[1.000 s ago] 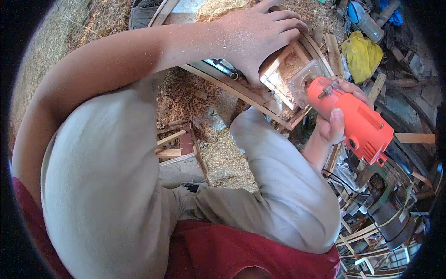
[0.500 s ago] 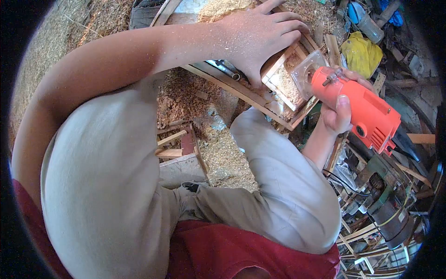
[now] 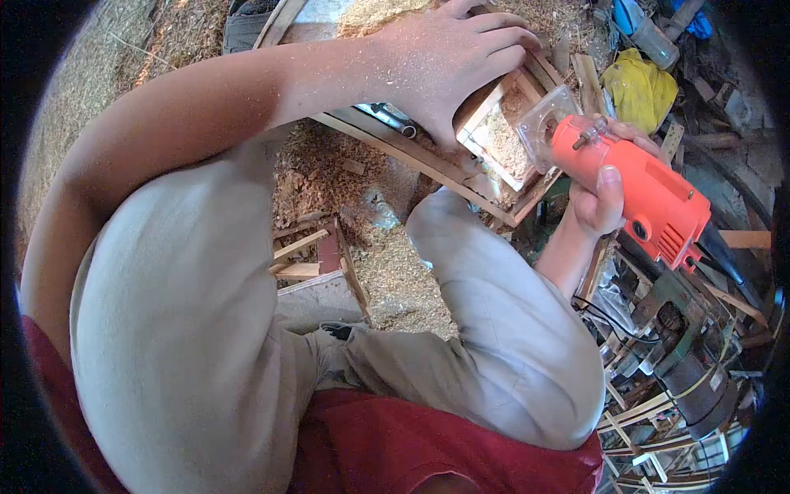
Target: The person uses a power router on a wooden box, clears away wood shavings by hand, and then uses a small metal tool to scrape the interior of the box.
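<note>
My right hand (image 3: 603, 198) is wrapped around an orange-red trim router (image 3: 638, 185), its thumb across the motor body. The router is tilted, and its clear plastic base guard (image 3: 543, 130) is at the right edge of a small wooden frame (image 3: 492, 167). Whether the bit touches wood cannot be seen. My left hand (image 3: 444, 70), dusted with wood particles, spans the frame, with the thumb on its near side and the fingers over the far side. Beneath lies a larger wood-edged board (image 3: 411, 160) strewn with sawdust. A metal tool with a round end (image 3: 397, 122) lies beside my left wrist.
A yellow cloth (image 3: 640, 89) and a clear bottle (image 3: 656, 48) lie at the upper right. Wood strips and a motor-like machine (image 3: 695, 395) crowd the lower right. Between my legs are a box with wood offcuts (image 3: 321, 296) and sawdust-covered ground (image 3: 403, 284).
The view shifts slightly, and my left hand and the frame appear a little further left. The router stays in my right hand at nearly the same place.
</note>
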A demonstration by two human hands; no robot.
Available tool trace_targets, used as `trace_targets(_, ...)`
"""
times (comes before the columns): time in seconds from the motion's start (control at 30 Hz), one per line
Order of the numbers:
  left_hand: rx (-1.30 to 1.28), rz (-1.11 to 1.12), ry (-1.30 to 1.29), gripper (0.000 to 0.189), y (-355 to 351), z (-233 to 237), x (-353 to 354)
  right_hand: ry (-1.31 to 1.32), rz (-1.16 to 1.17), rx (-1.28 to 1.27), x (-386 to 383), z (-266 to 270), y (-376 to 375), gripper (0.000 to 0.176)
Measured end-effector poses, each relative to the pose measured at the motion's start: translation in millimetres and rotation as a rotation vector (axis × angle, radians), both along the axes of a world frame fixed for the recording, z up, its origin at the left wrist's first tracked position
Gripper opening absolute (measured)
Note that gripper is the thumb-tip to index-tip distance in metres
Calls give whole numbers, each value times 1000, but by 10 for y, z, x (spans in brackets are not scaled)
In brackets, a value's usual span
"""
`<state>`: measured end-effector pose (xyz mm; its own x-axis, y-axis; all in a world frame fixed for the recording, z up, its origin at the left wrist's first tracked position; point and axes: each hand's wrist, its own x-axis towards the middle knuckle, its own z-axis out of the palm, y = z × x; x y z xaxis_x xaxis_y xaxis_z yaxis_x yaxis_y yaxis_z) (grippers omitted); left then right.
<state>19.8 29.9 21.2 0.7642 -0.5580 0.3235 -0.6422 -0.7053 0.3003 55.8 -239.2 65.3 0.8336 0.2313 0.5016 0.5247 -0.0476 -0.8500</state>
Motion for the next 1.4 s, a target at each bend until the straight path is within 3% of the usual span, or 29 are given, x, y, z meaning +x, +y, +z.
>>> trace_targets(0.17,-4,25,-85,112,-70,-187,59,-3,-3,-19,-22,18,-18,55)
trace_targets(0.47,37,6,21,112,-15,42,-25,20,21,-30,-79,3,-96,58)
trace_targets(0.53,40,28,-40,112,-64,-96,23,13,14,-41,-98,9,-92,58)
trace_targets(0.63,56,41,-65,114,-85,-180,46,9,123,11,-90,18,-127,61)
trace_targets(0.73,76,46,-75,116,-89,-206,47,-3,21,-51,-156,27,-87,56)
trace_targets(1.0,102,53,-76,120,-93,-207,43,-10,50,-66,-203,18,-125,55)
trace_targets(1.4,-2,34,-80,116,-72,-204,58,12,71,-65,-368,49,-65,56)
